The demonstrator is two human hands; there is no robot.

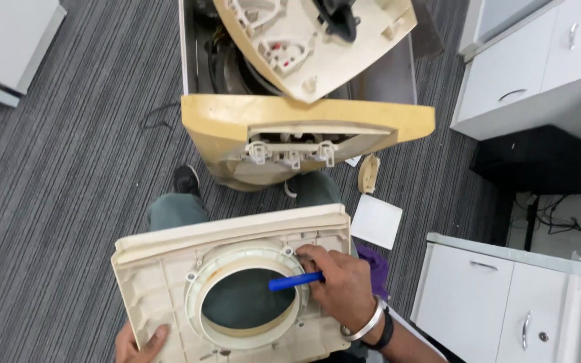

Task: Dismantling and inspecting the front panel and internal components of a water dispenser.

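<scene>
A cream plastic panel [163,269] with a large round opening rests on my lap, inner side up. My right hand [341,286] lies on the ring's right edge and grips a blue-handled tool [295,281] that points left across the opening. My left hand [139,344] holds the panel's lower left corner, thumb on top. A metal bangle and a dark band sit on my right wrist.
A yellowed appliance casing [304,124], opened up, stands on the striped grey carpet in front of my knees. A white square sheet [376,220] and a small cream part [368,173] lie on the floor to the right. White cabinets [492,296] stand at the right.
</scene>
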